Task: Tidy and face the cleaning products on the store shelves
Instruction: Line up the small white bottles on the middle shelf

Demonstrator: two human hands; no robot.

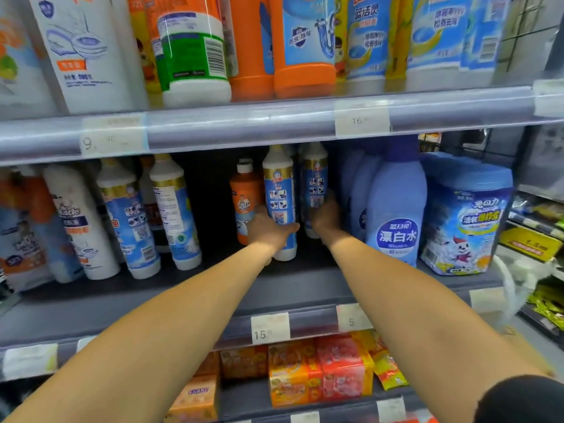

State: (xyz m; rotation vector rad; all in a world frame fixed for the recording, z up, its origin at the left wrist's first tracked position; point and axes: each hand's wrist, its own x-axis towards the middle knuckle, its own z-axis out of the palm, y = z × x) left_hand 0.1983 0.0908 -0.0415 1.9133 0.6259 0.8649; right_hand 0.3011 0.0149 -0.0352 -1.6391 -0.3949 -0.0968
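Middle shelf: left hand curls round an upright white blue-label bottle, right hand grips the twin bottle. Orange bottle stands just left, bleach bottles just right.

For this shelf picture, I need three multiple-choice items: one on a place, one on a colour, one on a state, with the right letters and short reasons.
1. Where does the small orange bottle stand? A. just left of the white bottle in the grip of the left hand B. on the floor C. inside a cart
2. What colour is the big bottle right of the right hand? A. green B. pale blue C. red
3. How is the other white bottle, in the right hand, held? A. upside down B. lying flat C. upright
Key: 1 A, it stands at that bottle's left; 2 B, its body is pale blue; 3 C, its neck points up.
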